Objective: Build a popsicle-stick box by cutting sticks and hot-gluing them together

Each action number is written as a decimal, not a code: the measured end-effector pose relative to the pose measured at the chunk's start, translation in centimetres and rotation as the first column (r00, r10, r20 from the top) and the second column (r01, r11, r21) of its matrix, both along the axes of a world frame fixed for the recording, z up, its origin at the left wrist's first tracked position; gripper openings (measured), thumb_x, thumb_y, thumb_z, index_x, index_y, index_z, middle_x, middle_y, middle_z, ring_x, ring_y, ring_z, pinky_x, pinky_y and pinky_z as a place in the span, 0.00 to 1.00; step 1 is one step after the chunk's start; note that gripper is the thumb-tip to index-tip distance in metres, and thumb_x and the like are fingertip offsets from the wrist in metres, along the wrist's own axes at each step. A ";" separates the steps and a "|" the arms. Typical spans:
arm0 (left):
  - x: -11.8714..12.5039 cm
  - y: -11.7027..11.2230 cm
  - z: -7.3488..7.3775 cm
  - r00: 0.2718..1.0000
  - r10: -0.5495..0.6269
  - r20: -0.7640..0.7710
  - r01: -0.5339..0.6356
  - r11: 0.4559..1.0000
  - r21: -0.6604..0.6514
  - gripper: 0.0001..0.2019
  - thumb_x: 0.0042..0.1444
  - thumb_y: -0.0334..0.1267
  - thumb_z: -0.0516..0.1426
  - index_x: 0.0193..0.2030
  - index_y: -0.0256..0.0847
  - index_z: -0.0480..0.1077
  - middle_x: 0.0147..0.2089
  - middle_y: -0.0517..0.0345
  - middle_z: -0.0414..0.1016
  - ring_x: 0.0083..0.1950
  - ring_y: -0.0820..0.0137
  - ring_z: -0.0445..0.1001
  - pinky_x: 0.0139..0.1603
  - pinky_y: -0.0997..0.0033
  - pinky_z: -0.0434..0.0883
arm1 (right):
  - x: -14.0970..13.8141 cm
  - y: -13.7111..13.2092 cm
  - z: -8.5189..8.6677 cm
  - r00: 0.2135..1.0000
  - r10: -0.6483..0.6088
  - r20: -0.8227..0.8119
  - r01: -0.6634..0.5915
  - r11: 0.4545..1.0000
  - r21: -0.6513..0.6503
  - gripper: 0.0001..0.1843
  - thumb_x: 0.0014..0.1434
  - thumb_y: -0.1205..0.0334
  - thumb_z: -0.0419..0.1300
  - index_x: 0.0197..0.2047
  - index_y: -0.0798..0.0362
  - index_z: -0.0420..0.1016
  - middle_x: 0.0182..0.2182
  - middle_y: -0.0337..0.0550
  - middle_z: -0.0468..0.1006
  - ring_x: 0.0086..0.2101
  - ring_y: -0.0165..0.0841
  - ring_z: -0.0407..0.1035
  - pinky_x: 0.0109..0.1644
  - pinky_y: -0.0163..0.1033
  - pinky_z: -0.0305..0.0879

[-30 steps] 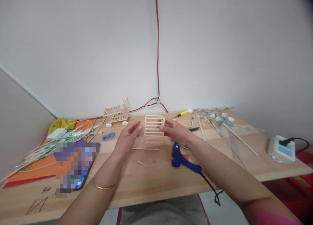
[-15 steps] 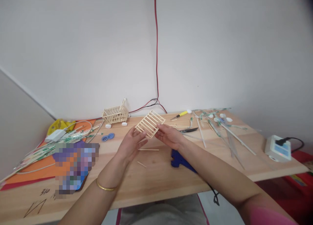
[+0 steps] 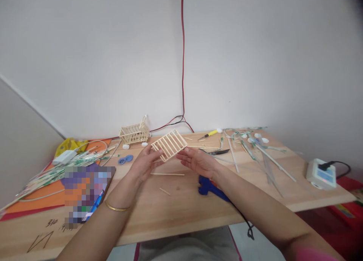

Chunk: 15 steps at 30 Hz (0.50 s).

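Note:
A small slatted frame of thin wooden sticks [image 3: 170, 145] is held up above the table, tilted, its bars facing me. My left hand [image 3: 145, 160] grips its lower left corner, thumb in front and fingers behind. My right hand [image 3: 198, 160] is at its lower right edge with fingers stretched out and thumb raised; whether the fingertips touch the sticks is hard to tell. Below the hands, a loose stick [image 3: 168, 174] and a shorter stick piece [image 3: 164, 191] lie on the wood. A blue glue gun [image 3: 211, 189] rests under my right forearm, partly hidden.
A stick-built cart [image 3: 134, 133] with white wheels stands at the back left. Blue caps [image 3: 125, 159] lie before it. Bundled sticks [image 3: 70, 170] and a pixelated phone-like item are left. Scissors [image 3: 218, 152], a yellow-handled tool [image 3: 211, 133], clear strips and a power socket [image 3: 321, 174] are right.
The stick frame has shifted a little left and turned flatter towards me, along with my left hand. My right fingers have loosened from its right corner.

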State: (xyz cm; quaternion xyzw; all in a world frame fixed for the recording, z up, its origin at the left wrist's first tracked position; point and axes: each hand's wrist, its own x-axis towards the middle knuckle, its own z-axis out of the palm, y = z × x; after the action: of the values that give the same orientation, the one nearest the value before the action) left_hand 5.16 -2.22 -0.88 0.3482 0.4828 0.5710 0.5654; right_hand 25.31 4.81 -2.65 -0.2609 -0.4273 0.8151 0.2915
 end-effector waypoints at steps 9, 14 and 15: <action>-0.8 1.1 -1.2 0.967 -0.067 -0.244 0.108 0.982 0.157 0.44 0.41 0.33 0.65 0.64 0.44 0.51 0.67 0.48 0.51 0.64 0.57 0.57 0.59 0.58 0.63 | -0.2 -0.1 0.5 0.981 -0.191 -0.023 0.185 0.902 0.390 0.25 0.41 0.61 0.70 0.43 0.49 0.66 0.43 0.40 0.73 0.45 0.33 0.69 0.51 0.41 0.64; -1.0 1.1 -0.9 0.956 -0.096 -0.277 0.136 0.982 0.129 0.46 0.39 0.31 0.66 0.65 0.46 0.50 0.67 0.46 0.51 0.63 0.58 0.58 0.59 0.58 0.62 | 0.1 0.4 0.7 0.980 -0.193 0.047 0.135 0.821 0.555 0.28 0.43 0.63 0.68 0.46 0.49 0.61 0.44 0.42 0.71 0.44 0.33 0.69 0.50 0.42 0.67; -1.1 1.1 -0.9 0.952 -0.089 -0.294 0.129 0.984 0.120 0.45 0.39 0.32 0.66 0.65 0.47 0.51 0.67 0.46 0.52 0.63 0.58 0.59 0.59 0.57 0.62 | 0.2 0.7 0.8 0.978 -0.198 0.067 0.122 0.802 0.584 0.28 0.44 0.63 0.68 0.47 0.49 0.60 0.44 0.43 0.71 0.43 0.33 0.70 0.49 0.43 0.67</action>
State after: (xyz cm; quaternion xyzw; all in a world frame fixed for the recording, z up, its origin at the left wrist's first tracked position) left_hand 4.10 -1.11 -1.74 0.4918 0.4992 0.5139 0.4947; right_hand 25.53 5.48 -1.83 -0.2458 -0.6478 0.6018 0.3971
